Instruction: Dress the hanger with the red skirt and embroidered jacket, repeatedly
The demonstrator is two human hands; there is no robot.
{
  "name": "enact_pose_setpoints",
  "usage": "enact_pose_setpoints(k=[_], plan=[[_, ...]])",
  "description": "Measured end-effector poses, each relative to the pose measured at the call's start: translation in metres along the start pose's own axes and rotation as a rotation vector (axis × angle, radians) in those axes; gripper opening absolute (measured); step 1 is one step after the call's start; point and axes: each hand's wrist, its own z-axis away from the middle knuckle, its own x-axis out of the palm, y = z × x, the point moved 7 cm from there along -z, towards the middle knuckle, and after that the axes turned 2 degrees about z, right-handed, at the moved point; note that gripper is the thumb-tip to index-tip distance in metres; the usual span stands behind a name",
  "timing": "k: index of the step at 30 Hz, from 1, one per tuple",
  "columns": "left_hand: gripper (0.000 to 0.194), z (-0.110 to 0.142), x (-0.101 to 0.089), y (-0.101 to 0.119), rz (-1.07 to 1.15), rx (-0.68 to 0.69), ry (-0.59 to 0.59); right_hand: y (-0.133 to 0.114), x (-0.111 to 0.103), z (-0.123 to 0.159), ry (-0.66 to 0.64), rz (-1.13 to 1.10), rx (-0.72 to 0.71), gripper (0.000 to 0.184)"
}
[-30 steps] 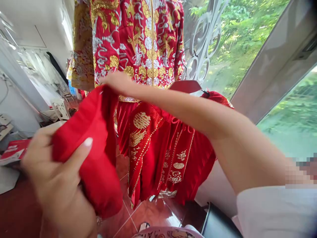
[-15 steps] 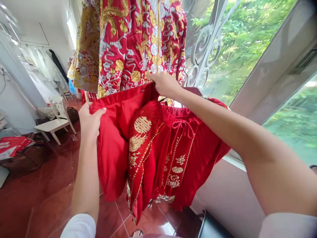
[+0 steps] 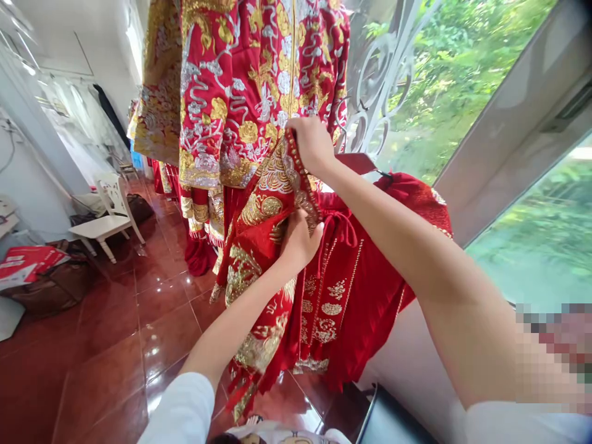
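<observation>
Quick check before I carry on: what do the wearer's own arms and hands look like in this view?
The left sleeve and right sleeve are white and short, with no marking I can see. Below them both arms are bare. The left hand and right hand wear no gloves, and I see no watch or bracelet.

No lettering can be read — the white marks [image 3: 15,261] on the red-and-white package [image 3: 41,253] are too blurred.
</observation>
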Motion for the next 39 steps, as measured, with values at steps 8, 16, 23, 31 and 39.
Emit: enact_pose_setpoints(k=[8, 16, 23, 31, 39], plan=[[0.023, 0.02, -0.045, -0.014, -0.072, 0.093, 0.01, 0.014, 0.007, -0.008, -0.3, 0.128, -0.28, 0.041], [0.065, 0.036, -0.09, -0.025, -0.616, 0.141, 0.225, 0.014, 0.0, 0.003, -0.068, 0.055, -0.186, 0.051], [0.029, -0.047, -0.162, -0.034, -0.312, 0.17, 0.212, 0.015, -0.006, 0.004, 0.012, 0.135, -0.109, 0.034], [0.015, -0.079, -0.089, -0.014, -0.514, 0.081, -0.013, 0.013, -0.001, -0.001, -0.027, 0.155, -0.105, 0.027], [0.014, -0.106, -0.073, -0.018, -0.211, 0.229, -0.252, 0.013, 0.003, -0.006, -0.113, 0.265, -0.165, 0.038]])
